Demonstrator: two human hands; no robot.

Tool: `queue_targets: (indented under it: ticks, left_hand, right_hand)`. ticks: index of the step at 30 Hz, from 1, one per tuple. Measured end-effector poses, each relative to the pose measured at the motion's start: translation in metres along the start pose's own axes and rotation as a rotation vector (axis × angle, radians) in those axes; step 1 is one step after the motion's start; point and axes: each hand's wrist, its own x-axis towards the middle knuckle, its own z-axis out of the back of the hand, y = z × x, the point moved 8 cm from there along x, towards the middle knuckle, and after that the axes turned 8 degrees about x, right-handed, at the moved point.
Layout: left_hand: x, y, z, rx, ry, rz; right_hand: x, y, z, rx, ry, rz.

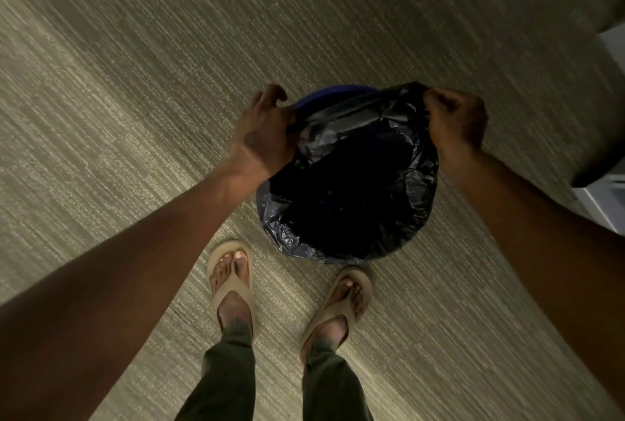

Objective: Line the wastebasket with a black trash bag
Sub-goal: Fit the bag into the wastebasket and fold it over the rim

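A black trash bag (351, 184) sits in a round wastebasket on the carpet, just ahead of my feet. The bag's film is folded over the near and side parts of the rim. At the far side a strip of the wastebasket's dark blue rim (333, 92) shows bare. My left hand (263, 130) pinches the bag's edge at the far left of the rim. My right hand (456, 123) is closed on the bag's edge at the far right, holding it a little above the rim. The bag's inside is dark.
Beige textured carpet (169, 82) lies all around. My two feet in tan flip-flops (233, 282) stand right behind the basket. A pale piece of furniture with a dark edge (605, 163) stands at the right.
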Motion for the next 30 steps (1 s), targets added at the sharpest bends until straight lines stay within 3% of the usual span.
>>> queue_targets:
  ticks: [3, 8, 11, 13, 16, 21, 25, 26, 28, 30]
  left_hand:
    - [0.015, 0.014, -0.001, -0.258, 0.06, 0.107]
    - [0.026, 0.046, -0.025, -0.897, 0.365, 0.38]
    - [0.024, 0.059, -0.039, -1.065, 0.488, 0.466]
    - [0.023, 0.065, -0.049, -1.112, 0.485, 0.544]
    - [0.019, 0.072, -0.065, -1.122, 0.409, 0.686]
    - [0.012, 0.061, -0.082, -1.268, 0.276, 0.795]
    - [0.006, 0.057, -0.065, -1.478, 0.162, 0.873]
    - [0.0, 0.063, -0.054, -1.449, 0.062, 0.911]
    - [-0.018, 0.074, -0.022, -1.168, -0.167, 0.88]
    - [-0.042, 0.069, -0.014, -0.984, -0.252, 0.793]
  right_hand:
    - [0.0, 0.007, 0.0, -0.026, -0.025, 0.023]
    - [0.012, 0.016, -0.01, -0.03, 0.003, -0.017]
    - [0.017, 0.017, -0.022, -0.066, 0.056, -0.064]
    - [0.019, 0.014, -0.031, -0.082, 0.101, -0.103]
    - [0.02, 0.006, -0.047, -0.131, 0.159, -0.157]
    - [0.012, -0.007, -0.046, -0.142, 0.118, -0.264]
    - [0.004, 0.01, -0.023, -0.121, 0.011, -0.026]
    - [-0.003, 0.017, -0.012, -0.142, -0.022, 0.081]
    - [-0.023, 0.018, 0.007, -0.189, -0.077, 0.234]
    - [-0.046, -0.001, 0.013, -0.174, -0.044, 0.26]
